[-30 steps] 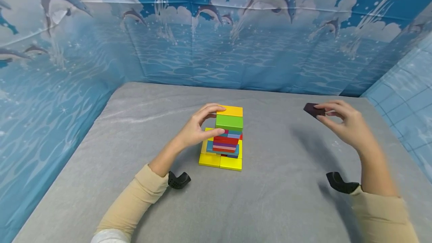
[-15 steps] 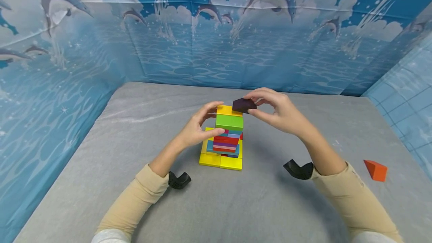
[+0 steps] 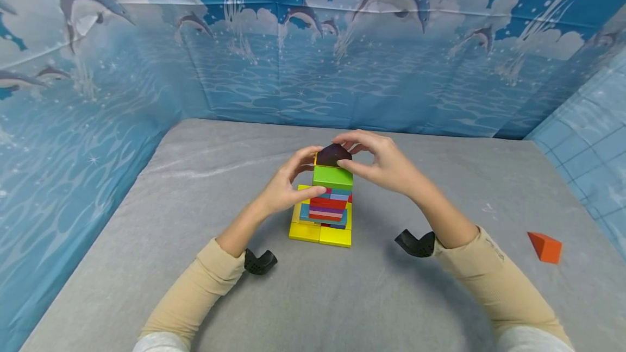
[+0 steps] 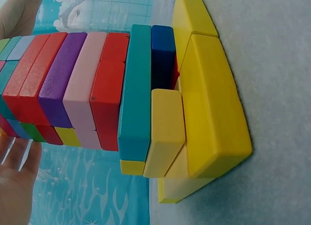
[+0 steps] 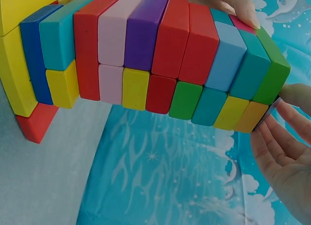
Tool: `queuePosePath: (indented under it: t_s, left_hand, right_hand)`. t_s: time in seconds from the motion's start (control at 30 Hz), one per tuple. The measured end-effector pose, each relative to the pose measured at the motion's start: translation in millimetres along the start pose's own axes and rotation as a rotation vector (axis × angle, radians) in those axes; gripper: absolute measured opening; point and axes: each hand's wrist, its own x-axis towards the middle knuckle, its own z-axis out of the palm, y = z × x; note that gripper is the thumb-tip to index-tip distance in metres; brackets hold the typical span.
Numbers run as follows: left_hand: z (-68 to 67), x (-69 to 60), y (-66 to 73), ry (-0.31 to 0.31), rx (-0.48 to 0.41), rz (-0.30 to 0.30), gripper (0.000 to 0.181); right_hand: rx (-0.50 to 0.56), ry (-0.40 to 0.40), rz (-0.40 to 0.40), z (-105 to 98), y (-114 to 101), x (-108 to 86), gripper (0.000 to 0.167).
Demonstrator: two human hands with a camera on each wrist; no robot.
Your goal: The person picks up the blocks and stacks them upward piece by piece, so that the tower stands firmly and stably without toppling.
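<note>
A tower of colored wooden blocks (image 3: 326, 204) stands mid-table on yellow base blocks (image 3: 335, 236). Below its top, a green block (image 3: 332, 177) spans the width. My left hand (image 3: 288, 178) holds the upper part from the left, thumb at the front and fingers toward the back. My right hand (image 3: 383, 162) pinches a dark block with sloping sides (image 3: 332, 155) at its right end. This dark block is at the top of the tower, over the yellow block there. In the right wrist view, the right hand (image 5: 286, 162) is beside the tower top, its dark block mostly hidden.
An orange wedge-shaped block (image 3: 546, 247) lies on the grey cloth (image 3: 469, 297) at the right. Black curved pieces are fixed at both wrists. Behind the table hangs a blue dolphin-print curtain (image 3: 244, 91).
The right hand has carried the dark block left, from the table's right side to the tower top. The orange block has come into sight. My left hand stays in place.
</note>
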Motion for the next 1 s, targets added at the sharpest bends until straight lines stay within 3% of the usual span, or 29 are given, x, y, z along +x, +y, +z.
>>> queuePosePath:
  t_s: [0.37, 0.53, 0.63, 0.77, 1.0]
  left_hand:
    - [-0.5, 0.0, 0.2, -0.005, 0.003, 0.012, 0.074]
    - [0.2, 0.0, 1.2, 0.001, 0.005, -0.003, 0.076]
    - [0.5, -0.2, 0.9, 0.004, 0.005, -0.005, 0.077]
    - [0.9, -0.2, 0.6, 0.006, 0.01, -0.005, 0.077]
    - [0.6, -0.6, 2.5, 0.004, -0.003, -0.004, 0.069]
  right_hand:
    - [0.007, -0.003, 0.016, 0, 1, -0.3, 0.039]
    - [0.018, 0.075, 0.048, -13, 6, -14.3, 0.041]
    - [0.006, 0.145, 0.086, -27, 14, -36.4, 0.043]
    - [-0.061, 0.239, 0.173, -48, 29, -81.9, 0.044]
    - [-0.276, 0.389, 0.446, -84, 56, -177.1, 0.044]
